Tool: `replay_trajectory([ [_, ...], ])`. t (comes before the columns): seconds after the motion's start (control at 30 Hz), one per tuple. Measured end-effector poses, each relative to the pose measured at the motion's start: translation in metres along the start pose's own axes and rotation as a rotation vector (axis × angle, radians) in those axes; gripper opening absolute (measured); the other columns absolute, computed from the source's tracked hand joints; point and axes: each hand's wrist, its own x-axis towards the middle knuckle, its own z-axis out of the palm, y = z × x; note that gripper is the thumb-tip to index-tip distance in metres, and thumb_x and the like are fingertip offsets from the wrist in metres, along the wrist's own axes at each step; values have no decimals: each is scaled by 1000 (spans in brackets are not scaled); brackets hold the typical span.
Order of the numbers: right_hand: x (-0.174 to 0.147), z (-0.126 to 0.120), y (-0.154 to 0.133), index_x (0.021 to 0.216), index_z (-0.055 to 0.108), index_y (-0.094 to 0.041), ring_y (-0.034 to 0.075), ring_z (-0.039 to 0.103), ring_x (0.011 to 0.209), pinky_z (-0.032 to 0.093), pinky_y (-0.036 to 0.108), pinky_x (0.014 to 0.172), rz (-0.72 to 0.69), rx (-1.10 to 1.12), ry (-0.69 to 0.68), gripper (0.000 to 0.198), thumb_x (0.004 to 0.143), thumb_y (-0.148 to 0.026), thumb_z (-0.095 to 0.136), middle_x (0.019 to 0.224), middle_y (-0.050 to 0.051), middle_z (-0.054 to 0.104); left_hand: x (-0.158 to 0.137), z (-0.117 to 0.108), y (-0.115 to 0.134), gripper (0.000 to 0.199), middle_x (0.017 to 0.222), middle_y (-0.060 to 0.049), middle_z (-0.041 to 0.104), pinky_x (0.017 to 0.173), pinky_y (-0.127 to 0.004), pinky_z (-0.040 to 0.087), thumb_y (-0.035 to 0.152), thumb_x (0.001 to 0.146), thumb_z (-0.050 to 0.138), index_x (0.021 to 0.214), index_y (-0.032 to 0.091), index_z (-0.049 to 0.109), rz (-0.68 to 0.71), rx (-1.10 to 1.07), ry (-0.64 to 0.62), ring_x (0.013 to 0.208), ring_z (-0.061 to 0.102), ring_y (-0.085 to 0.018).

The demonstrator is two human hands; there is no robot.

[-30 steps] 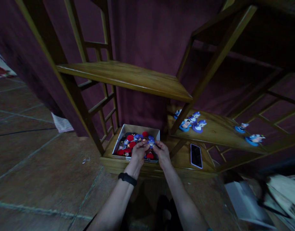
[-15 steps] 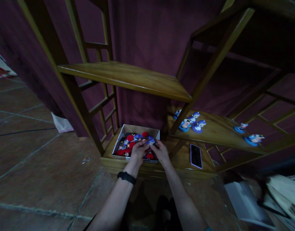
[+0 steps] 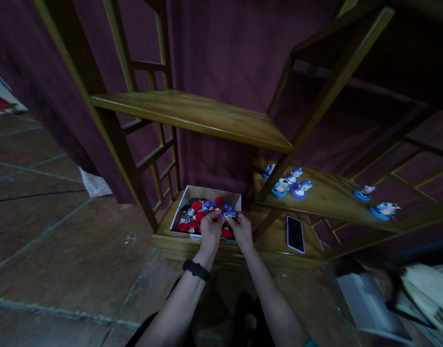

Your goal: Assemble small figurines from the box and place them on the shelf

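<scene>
A white cardboard box full of small red and blue figurines sits on the bottom board of a wooden shelf unit. My left hand, with a black wristband, and my right hand meet over the box's near edge. Together they pinch a small blue figurine between the fingertips. Which hand carries most of it is hard to tell in the dim light.
Several blue figurines stand on the lower right shelf, two more farther right. A phone lies flat on the bottom board right of the box. Tiled floor spreads to the left. Blurred papers and a white box lie at the lower right.
Both hands have slid slightly forward over the box and closer together, still fingering a small blue figurine. The view has shifted a little to the left.
</scene>
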Motion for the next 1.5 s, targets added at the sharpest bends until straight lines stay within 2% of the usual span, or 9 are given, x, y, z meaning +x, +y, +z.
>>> replay_trajectory([
  [0.17, -1, 1, 0, 92, 64, -20, 19, 64, 82, 51, 34, 77, -6, 54, -22, 27, 69, -33, 63, 89, 2, 70, -1, -2, 5, 35, 69, -2, 64, 60, -27, 49, 19, 50, 79, 82, 12, 65, -77, -59, -44, 60, 59, -12],
  [0.27, -2, 0, -7, 99, 64, -22, 19, 63, 87, 50, 34, 81, -3, 119, -55, 33, 69, -34, 64, 96, 2, 69, -1, -2, 12, 28, 70, -1, 63, 61, -29, 51, 14, 54, 77, 79, 13, 63, -152, -108, -84, 62, 60, -13],
  [0.43, -2, 0, -14, 97, 66, -21, 18, 63, 83, 51, 30, 75, 141, 270, 0, 35, 65, -37, 67, 93, 2, 69, 2, -4, 19, 19, 71, -2, 64, 66, -31, 54, 1, 61, 68, 74, 13, 61, -299, -171, -91, 63, 61, -12],
  [0.57, -3, -3, -16, 97, 65, -20, 18, 62, 84, 51, 30, 75, 195, 345, -43, 36, 65, -36, 68, 95, 3, 69, 4, -8, 20, 21, 74, -4, 66, 68, -30, 55, 0, 63, 67, 79, 13, 62, -377, -179, -156, 67, 64, -14],
  [0.67, -2, -7, -18, 97, 65, -21, 17, 62, 84, 50, 30, 76, 171, 326, -75, 34, 66, -34, 67, 94, 3, 69, 5, -10, 21, 26, 76, -5, 67, 70, -29, 54, 0, 62, 67, 85, 14, 64, -359, -184, -196, 70, 64, -14],
  [0.93, 0, -17, -26, 87, 67, -23, 18, 61, 87, 48, 32, 79, 36, 345, -114, 21, 66, -30, 67, 92, 2, 68, 5, -10, 34, 40, 84, -7, 69, 69, -26, 50, 2, 56, 71, 94, 13, 68, -240, -159, -422, 71, 63, -14],
  [1.07, 0, -20, -28, 88, 69, -24, 18, 59, 94, 46, 31, 84, -13, 339, -134, 21, 67, -28, 67, 100, 2, 66, 4, -11, 38, 41, 86, -7, 69, 70, -28, 49, 5, 56, 74, 95, 14, 68, -223, -158, -451, 75, 63, -16],
  [1.27, 0, -26, -35, 80, 69, -23, 17, 58, 96, 44, 30, 85, -119, 208, -98, 12, 73, -27, 61, 101, 2, 64, 0, -9, 44, 37, 80, -6, 69, 67, -24, 48, 8, 56, 75, 92, 14, 69, -195, -122, -469, 67, 61, -12],
  [1.5, -3, -27, -45, 81, 58, -21, 14, 59, 80, 46, 27, 76, -108, 249, -98, 12, 71, -25, 63, 86, 0, 64, -3, -9, 53, 32, 83, -6, 69, 65, -22, 46, 14, 59, 75, 90, 14, 69, -138, -23, -499, 68, 62, -12],
])
